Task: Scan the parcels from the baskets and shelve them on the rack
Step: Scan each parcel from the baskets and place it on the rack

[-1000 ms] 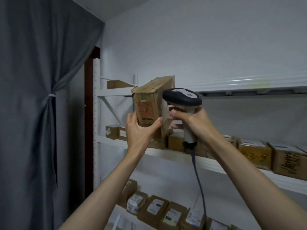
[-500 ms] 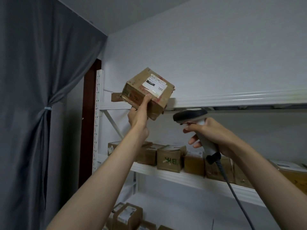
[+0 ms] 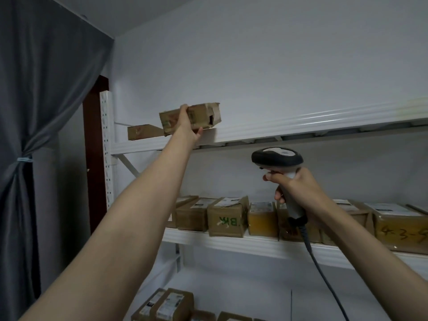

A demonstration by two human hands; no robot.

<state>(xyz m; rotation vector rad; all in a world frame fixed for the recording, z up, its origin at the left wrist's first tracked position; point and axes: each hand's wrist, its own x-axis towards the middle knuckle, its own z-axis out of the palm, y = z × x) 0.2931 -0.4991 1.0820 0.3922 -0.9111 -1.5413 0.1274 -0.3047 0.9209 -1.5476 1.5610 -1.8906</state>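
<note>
Cardboard parcel [image 3: 192,119] gripped by left hand [image 3: 185,128] at rack [image 3: 301,121]; right hand [image 3: 298,191] grasps scanner [image 3: 278,158]; box [image 3: 403,230] reads "4-3-".

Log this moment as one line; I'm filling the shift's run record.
step: shelving | left hand: grips parcel at top shelf edge | right hand: holds scanner | parcel not released

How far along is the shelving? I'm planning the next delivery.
Done: rows of parcels fill the middle shelf. In hand: the left hand sets a parcel on the top shelf; the right hand holds the scanner. Left: baskets aren't visible, so unknown.
</note>
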